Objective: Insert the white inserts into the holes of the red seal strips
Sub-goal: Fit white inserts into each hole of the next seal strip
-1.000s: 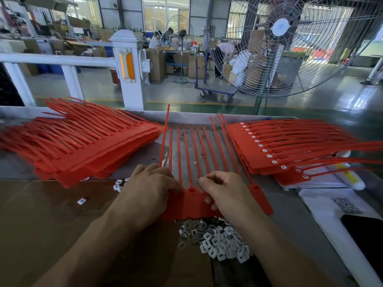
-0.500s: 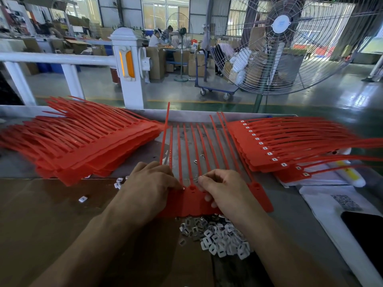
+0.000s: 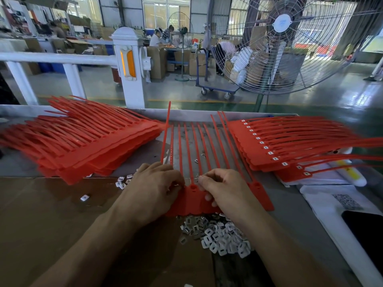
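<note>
Two hands worked at the centre of the bench [image 3: 290, 212]. The left hand [image 3: 153, 191] lay with curled fingers on the left end of a row of red seal strips [image 3: 192, 198]; whether it pinched anything could not be told. The right hand [image 3: 226, 191] had thumb and forefinger pressed together at a strip head, the item between them too small to identify. The strip tails ran away from the person to the far bench edge. A heap of white inserts [image 3: 219, 235] lay just beside the near edge of the row, between the forearms. A stack of unfilled strips [image 3: 87, 141] flanked the row on the left, a fanned stack of filled strips [image 3: 269, 150] on the right, leaving a narrow lane. Brown cardboard [image 3: 41, 214] covered the near-left bench.
</note>
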Demonstrator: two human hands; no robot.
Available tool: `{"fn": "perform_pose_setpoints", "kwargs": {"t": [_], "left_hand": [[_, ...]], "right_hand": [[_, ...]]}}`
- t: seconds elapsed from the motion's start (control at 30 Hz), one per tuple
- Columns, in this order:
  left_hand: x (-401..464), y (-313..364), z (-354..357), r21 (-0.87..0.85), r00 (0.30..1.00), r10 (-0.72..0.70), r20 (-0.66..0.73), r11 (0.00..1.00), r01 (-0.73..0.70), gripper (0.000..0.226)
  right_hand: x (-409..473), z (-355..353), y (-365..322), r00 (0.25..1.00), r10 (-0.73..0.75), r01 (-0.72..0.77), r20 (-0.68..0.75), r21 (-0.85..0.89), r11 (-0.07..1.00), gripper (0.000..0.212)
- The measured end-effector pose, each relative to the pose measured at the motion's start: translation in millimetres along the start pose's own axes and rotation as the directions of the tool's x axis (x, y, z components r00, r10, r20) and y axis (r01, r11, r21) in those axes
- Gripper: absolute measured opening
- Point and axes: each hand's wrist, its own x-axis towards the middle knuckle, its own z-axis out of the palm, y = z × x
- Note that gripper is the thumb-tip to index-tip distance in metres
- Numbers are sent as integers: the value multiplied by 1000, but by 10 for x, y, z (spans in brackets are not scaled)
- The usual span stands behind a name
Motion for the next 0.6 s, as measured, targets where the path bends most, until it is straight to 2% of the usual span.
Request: {"fn": "perform_pose_setpoints", "kwargs": {"t": [0.33,0.5,0.6], "left_hand": [[11,46,-23,-15,999,12,-30,1000,-12,13],[24,152,-11,-228,982,-47,-185,974,4,17],[30,210,16,-245,974,-33,-225,969,-24,21]], "right_hand": [[3,1,1,1000,4,-4,6,-1,1000,16],[5,4,-27,1000,17,-17,11,2,1000,16],[-4,2,-42,1000,24,-24,14,12,1000,18]]}}
